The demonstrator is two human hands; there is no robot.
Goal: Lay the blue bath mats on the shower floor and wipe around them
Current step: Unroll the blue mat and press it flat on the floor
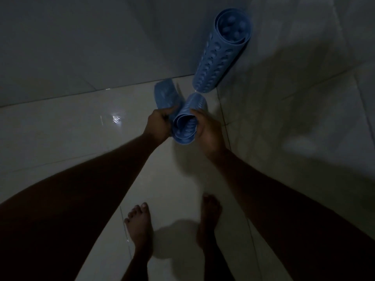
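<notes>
My left hand point(160, 123) has its fingers closed on the loose outer flap of a blue rubber bath mat with suction bumps, rolled into a tube point(185, 126). My right hand point(209, 129) wraps the opposite side of the roll, fingers curled round its wall. I am looking down the open end of the roll, where I can see the coils and the round bumps inside. It hangs in the air above the pale glossy tiled shower floor point(81, 128), clear of it as far as I can judge.

A second rolled blue rubber bath mat point(220, 55) stands on end in the corner where the two grey tiled walls point(81, 37) meet. Neither hand touches it. My bare feet point(140, 226) are planted on the floor below.

I read this as the start of the laying step: the first mat is being unrolled, none is flat yet, and I see no cloth for wiping. Next I would pull the flap further left, lower the roll to the tiles and spread it bumps-down. The rubber will probably try to curl back, so it needs pressing flat.
</notes>
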